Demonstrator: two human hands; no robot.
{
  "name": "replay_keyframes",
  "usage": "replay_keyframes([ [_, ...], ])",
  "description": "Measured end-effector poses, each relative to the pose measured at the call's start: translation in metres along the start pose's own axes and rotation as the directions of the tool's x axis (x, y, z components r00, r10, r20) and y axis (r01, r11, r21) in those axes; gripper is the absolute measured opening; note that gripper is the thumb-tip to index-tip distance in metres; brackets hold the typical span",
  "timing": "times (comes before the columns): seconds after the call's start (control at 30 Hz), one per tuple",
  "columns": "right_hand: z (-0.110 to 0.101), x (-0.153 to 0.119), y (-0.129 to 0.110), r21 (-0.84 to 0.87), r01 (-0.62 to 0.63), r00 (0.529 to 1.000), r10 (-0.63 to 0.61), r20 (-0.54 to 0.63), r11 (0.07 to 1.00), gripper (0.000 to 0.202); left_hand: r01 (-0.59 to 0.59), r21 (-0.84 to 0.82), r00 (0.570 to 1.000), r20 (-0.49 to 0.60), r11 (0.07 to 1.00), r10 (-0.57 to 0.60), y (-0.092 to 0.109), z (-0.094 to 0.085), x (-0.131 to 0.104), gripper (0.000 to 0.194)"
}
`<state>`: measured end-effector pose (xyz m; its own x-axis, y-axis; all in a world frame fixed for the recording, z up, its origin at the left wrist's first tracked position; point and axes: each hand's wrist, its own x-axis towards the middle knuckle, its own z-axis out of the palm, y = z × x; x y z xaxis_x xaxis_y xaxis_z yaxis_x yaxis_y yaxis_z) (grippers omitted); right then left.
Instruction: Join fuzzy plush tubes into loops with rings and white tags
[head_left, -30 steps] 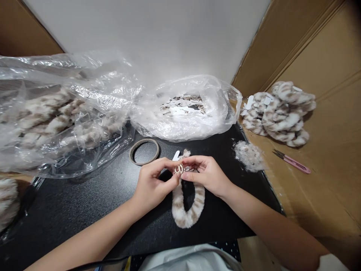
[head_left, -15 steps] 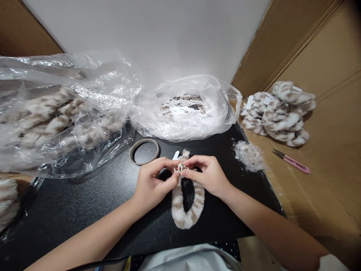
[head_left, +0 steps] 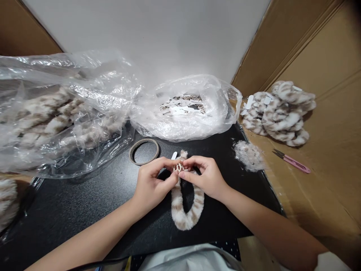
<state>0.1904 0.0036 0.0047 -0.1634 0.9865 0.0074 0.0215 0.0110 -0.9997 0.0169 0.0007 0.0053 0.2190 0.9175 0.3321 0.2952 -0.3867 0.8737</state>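
A furry white-and-brown loop [head_left: 186,218] lies on the black table in front of me, its top end under my hands. My left hand [head_left: 156,180] pinches a light beige elastic cord [head_left: 178,168], looped like a knot, from the left. From the right, the thumb and forefinger of my right hand [head_left: 204,175] close on the same cord. A white tag [head_left: 174,155] sticks up beside a fluffy tip [head_left: 184,154] just beyond my fingers. The fingers partly hide how the cord meets the fur.
A cardboard-coloured ring [head_left: 144,140] lies left of centre. Behind stands a clear bag [head_left: 180,130] of tagged cords; a larger bag [head_left: 98,162] of furry pieces is at left. At right are fluff [head_left: 249,156], pink thread snips [head_left: 296,163] and a pile of furry loops [head_left: 287,116].
The cord and my fingertips have shifted slightly left, and the cord's loops look drawn closer together. The tag and fluffy tip moved a little left as well.
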Motion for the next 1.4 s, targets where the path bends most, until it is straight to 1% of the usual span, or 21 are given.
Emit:
replay_keyframes([
  [0.17, -0.001, 0.001, -0.001, -0.055, 0.116, 0.993, -0.114, 0.039, 0.992, 0.014, -0.014, 0.000, 1.000, -0.024, 1.000, 0.014, -0.002, 0.001, -0.001, 0.017],
  [0.33, -0.004, 0.003, 0.000, -0.174, 0.187, 0.982, -0.180, 0.054, 0.967, 0.012, -0.004, 0.011, 0.999, -0.034, 1.000, 0.005, -0.001, 0.001, 0.001, 0.017],
  [0.43, -0.005, 0.004, 0.001, -0.185, 0.228, 0.973, -0.218, 0.072, 0.956, 0.014, 0.016, -0.015, 0.999, -0.033, 1.000, -0.017, 0.002, 0.001, 0.001, 0.016],
  [0.5, -0.004, 0.003, 0.002, -0.116, 0.209, 0.976, -0.198, 0.095, 0.971, 0.026, 0.041, -0.053, 0.999, -0.029, 0.998, -0.042, 0.003, 0.001, 0.002, 0.016],
  [0.6, 0.000, 0.001, 0.002, 0.092, 0.063, 0.991, -0.073, 0.110, 0.994, 0.044, 0.081, -0.107, 0.996, -0.024, 0.991, -0.084, 0.004, 0.002, 0.003, 0.016],
  [0.67, 0.003, 0.000, 0.002, 0.200, -0.026, 0.996, 0.008, 0.089, 0.979, 0.048, 0.096, -0.125, 0.995, -0.019, 0.987, -0.099, 0.005, 0.002, 0.003, 0.016],
  [0.7, 0.005, 0.000, 0.001, 0.227, -0.048, 0.997, 0.033, 0.068, 0.973, 0.049, 0.099, -0.130, 0.995, -0.021, 0.987, -0.102, 0.005, 0.003, 0.004, 0.016],
  [0.87, 0.006, 0.000, -0.002, 0.257, -0.071, 0.996, 0.081, -0.028, 0.964, 0.040, 0.089, -0.143, 0.995, -0.025, 0.986, -0.094, 0.007, 0.003, 0.004, 0.015],
  [1.03, 0.005, 0.001, -0.002, 0.252, -0.077, 0.993, 0.098, -0.072, 0.965, 0.040, 0.084, -0.123, 0.996, 0.004, 0.989, -0.084, 0.008, 0.004, 0.003, 0.016],
  [1.17, 0.008, 0.002, -0.002, 0.262, -0.073, 0.990, 0.102, -0.099, 0.962, 0.040, 0.103, -0.152, 0.995, 0.009, 0.983, -0.102, 0.007, 0.004, 0.003, 0.015],
  [1.27, 0.009, 0.001, -0.001, 0.260, -0.049, 0.992, 0.078, -0.102, 0.964, 0.039, 0.117, -0.156, 0.993, 0.007, 0.981, -0.117, 0.007, 0.003, 0.003, 0.015],
  [1.4, 0.008, -0.002, 0.000, 0.250, -0.004, 0.999, 0.014, -0.038, 0.968, 0.037, 0.126, -0.156, 0.991, -0.012, 0.980, -0.130, 0.007, 0.002, 0.004, 0.015],
])
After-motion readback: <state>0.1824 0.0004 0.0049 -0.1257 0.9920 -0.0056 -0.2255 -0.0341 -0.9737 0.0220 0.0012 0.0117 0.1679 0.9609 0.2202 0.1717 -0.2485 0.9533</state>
